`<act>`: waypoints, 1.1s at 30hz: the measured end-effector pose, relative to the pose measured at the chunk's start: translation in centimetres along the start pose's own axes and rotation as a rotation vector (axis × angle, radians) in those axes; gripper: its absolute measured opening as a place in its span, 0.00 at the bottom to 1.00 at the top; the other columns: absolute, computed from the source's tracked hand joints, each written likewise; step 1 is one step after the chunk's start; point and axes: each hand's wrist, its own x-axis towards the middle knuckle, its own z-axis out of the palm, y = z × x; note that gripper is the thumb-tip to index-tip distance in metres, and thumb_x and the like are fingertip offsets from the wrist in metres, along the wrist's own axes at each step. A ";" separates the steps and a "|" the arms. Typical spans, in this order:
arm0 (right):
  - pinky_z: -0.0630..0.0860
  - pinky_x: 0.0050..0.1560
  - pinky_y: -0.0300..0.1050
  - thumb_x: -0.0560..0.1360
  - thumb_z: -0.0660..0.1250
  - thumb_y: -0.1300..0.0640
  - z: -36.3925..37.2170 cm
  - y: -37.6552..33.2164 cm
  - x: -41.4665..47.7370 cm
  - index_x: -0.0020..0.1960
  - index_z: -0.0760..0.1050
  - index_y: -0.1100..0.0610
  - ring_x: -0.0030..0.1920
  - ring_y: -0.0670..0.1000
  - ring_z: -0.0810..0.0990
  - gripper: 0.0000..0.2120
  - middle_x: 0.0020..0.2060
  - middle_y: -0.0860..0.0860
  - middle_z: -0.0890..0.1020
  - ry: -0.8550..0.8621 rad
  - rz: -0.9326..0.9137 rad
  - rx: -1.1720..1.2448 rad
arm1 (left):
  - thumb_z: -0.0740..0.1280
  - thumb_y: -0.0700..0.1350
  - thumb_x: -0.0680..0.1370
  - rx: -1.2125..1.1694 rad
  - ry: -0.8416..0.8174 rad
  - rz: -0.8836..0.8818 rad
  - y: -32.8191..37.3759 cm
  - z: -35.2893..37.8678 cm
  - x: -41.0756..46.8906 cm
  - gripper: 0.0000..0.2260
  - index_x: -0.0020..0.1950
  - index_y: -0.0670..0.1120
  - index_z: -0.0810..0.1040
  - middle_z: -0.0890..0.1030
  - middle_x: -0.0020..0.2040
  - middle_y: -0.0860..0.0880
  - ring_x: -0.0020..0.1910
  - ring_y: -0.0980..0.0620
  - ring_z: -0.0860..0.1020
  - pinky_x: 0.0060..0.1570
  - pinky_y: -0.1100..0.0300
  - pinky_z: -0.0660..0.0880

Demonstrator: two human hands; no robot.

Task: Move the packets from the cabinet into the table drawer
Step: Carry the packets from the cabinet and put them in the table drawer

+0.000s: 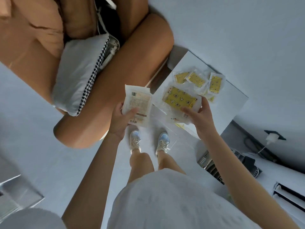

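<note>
My left hand [123, 120] grips a pale beige packet [138, 103] with a printed label and barcode, held upright in front of me. My right hand [197, 117] holds a clear packet with a yellow star-and-moon pattern [179, 98], over the near corner of a white table [234, 98]. Three small yellow packets [196, 79] lie on the tabletop just beyond it, along with more clear wrappers. No drawer or cabinet is visible from here.
An orange-brown sofa [123, 66] with a grey cushion [77, 75] stands to the left. My legs and pale sneakers [162, 142] are on the light floor below. Dark cables and a black device [247, 162] lie on the floor at right.
</note>
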 end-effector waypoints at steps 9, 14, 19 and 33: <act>0.81 0.50 0.56 0.65 0.74 0.62 13.0 0.4 -3.0 0.54 0.70 0.48 0.55 0.58 0.81 0.22 0.54 0.55 0.80 -0.274 -0.029 -0.181 | 0.71 0.37 0.74 -0.260 0.241 0.016 -2.9 -12.6 -4.0 0.13 0.56 0.46 0.73 0.82 0.50 0.49 0.49 0.47 0.82 0.42 0.51 0.81; 0.80 0.53 0.62 0.69 0.74 0.63 21.3 3.0 -5.6 0.57 0.69 0.51 0.56 0.57 0.81 0.22 0.56 0.55 0.79 -0.320 -0.046 -0.274 | 0.73 0.44 0.72 -0.276 0.264 0.044 -4.6 -21.0 -6.1 0.16 0.55 0.57 0.73 0.80 0.56 0.50 0.56 0.46 0.79 0.53 0.46 0.79; 0.80 0.54 0.58 0.71 0.71 0.68 30.7 6.6 -9.7 0.57 0.69 0.52 0.55 0.55 0.82 0.20 0.52 0.50 0.81 -0.352 0.011 -0.240 | 0.72 0.49 0.67 -0.298 0.333 0.029 -6.4 -31.3 -9.6 0.16 0.53 0.54 0.72 0.80 0.55 0.49 0.55 0.44 0.79 0.53 0.42 0.78; 0.79 0.50 0.66 0.69 0.73 0.64 52.5 12.9 -19.5 0.57 0.69 0.51 0.55 0.58 0.81 0.22 0.54 0.54 0.80 -0.603 0.047 -0.408 | 0.69 0.36 0.74 -0.588 0.644 0.019 -11.6 -53.6 -17.1 0.08 0.48 0.45 0.72 0.81 0.49 0.47 0.47 0.46 0.81 0.38 0.56 0.79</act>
